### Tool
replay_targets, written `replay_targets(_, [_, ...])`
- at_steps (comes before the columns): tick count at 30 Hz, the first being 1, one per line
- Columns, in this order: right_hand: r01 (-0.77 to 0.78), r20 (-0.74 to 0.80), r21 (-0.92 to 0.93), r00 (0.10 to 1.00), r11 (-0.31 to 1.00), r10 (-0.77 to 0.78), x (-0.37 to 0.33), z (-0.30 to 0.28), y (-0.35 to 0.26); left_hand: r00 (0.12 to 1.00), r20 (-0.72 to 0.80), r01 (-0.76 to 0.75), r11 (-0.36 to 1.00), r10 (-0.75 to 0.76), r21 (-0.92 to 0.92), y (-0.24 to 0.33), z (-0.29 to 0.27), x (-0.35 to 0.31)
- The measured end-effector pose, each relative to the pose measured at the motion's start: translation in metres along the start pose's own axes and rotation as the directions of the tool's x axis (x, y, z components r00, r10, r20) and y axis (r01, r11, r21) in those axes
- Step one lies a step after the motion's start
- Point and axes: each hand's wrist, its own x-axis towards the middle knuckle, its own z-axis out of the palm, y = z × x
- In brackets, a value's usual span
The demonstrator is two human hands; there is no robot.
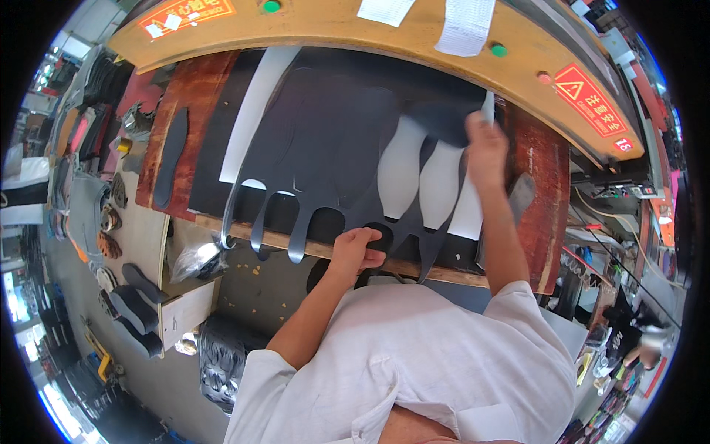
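Note:
My right hand [486,148], smeared by motion, is closed on a dark, blurred insole-shaped piece [441,122] above the right part of the board. A large dark sheet [325,126] with insole-shaped cutouts along its near side lies on the black cutting board [214,152]. White elongated shapes [401,174] show through several of the openings. At the sheet's near edge, my left hand [357,254] has its fingers curled around a thin strip of that sheet. Its fingertips partly hide what lies between them.
A yellow machine beam [399,37] with green buttons [498,50] and warning stickers spans the far side. One dark insole [171,159] lies on the red-brown wood at left; a grey piece [522,194] lies at right. More insoles [133,309] sit on a side table, above a black bag [225,362].

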Motion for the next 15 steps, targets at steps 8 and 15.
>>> replay_targets(8, [0.58, 0.564, -0.068, 0.693, 0.812, -0.449, -0.035, 0.086, -0.015, 0.99, -0.129, -0.097, 0.933, 0.054, -0.348, 0.028, -0.043, 0.025])
replay_targets(15, [0.796, 0.842, -0.079, 0.376, 0.601, -0.387, -0.095, 0.116, 0.084, 0.89, 0.439, 0.207, 0.754, 0.119, -0.624, 0.044, -0.073, 0.039])
